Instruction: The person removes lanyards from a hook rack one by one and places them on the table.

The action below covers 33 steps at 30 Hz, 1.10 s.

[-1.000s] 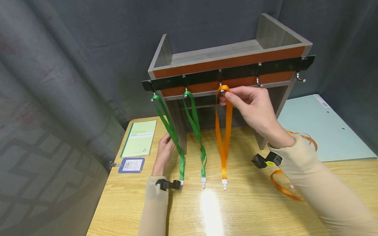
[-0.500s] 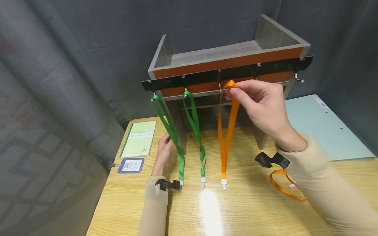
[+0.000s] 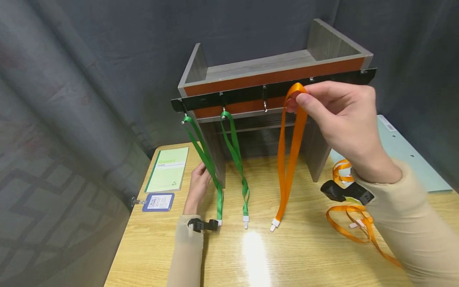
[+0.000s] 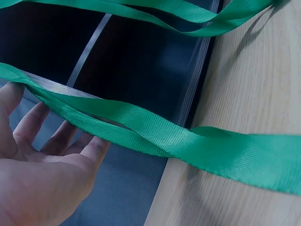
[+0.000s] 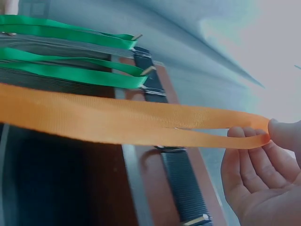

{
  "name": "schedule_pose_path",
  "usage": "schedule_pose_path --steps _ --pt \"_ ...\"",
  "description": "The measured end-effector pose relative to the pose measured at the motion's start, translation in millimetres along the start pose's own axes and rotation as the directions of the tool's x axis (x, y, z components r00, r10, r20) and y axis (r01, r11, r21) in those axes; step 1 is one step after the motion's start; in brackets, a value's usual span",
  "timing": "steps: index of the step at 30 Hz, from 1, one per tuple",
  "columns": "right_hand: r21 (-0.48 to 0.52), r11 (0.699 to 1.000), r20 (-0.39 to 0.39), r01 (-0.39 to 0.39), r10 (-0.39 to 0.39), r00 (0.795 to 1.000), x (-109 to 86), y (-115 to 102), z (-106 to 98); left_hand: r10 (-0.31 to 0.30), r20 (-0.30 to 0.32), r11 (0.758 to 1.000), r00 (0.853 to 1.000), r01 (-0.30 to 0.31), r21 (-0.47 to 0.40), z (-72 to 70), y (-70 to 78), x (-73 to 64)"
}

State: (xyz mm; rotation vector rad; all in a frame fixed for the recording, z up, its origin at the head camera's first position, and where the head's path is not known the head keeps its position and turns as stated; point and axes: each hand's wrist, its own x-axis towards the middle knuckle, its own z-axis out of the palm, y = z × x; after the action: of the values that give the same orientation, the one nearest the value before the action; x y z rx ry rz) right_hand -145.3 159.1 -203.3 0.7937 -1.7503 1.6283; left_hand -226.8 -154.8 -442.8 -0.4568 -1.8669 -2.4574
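Note:
My right hand (image 3: 351, 123) pinches the top loop of an orange lanyard (image 3: 297, 135) between thumb and fingertips. The lanyard hangs down right of the bare middle hook (image 3: 265, 105), its white clip (image 3: 275, 224) low over the table and swung left. In the right wrist view the orange strap (image 5: 94, 117) stretches across the hook rail. Two green lanyards (image 3: 212, 169) (image 3: 234, 147) hang from the two left hooks. My left hand (image 3: 198, 185) is beside the shelf's left side panel. In the left wrist view its loosely bent fingers (image 4: 59, 139) are right at the green strap (image 4: 150, 129), tips partly hidden behind it.
The grey shelf (image 3: 258, 65) carries a black hook rail (image 3: 244, 95). A notepad (image 3: 167, 169) and a blue badge holder (image 3: 158, 202) lie at left. More orange lanyards (image 3: 340, 208) lie on the table (image 3: 301, 255) at right, near a light blue folder (image 3: 394, 139).
My right hand has drawn the orange lanyard off the middle hook, up and to the right; its clip now tilts. My left hand and the green lanyards stay put.

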Motion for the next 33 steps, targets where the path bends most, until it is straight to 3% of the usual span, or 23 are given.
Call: schedule_pose_path --steps 5,9,16,27,33 --pt "0.046 0.999 0.003 0.028 -0.028 1.000 5.8 -6 -6 0.005 0.001 1.000 1.000 -0.005 0.006 -0.7 -0.6 0.1" --pt "0.110 0.994 -0.016 -0.009 0.011 1.000 10.0 -8 -11 0.007 0.003 1.000 1.000 -0.007 0.010 -0.8 -1.0 0.2" --pt "0.146 0.988 -0.023 -0.039 0.043 0.999 18.8 -12 -20 -0.035 0.012 0.999 0.999 0.035 0.020 6.4 13.5 -1.8" --pt "0.227 0.970 -0.055 -0.087 0.102 0.993 25.2 -10 -36 -0.029 0.005 1.000 1.000 0.029 0.008 1.0 0.1 1.3" --pt "0.184 0.973 -0.049 -0.137 0.148 0.988 15.9 -10 -42 -0.006 0.005 1.000 1.000 0.006 0.001 0.0 0.1 0.6"
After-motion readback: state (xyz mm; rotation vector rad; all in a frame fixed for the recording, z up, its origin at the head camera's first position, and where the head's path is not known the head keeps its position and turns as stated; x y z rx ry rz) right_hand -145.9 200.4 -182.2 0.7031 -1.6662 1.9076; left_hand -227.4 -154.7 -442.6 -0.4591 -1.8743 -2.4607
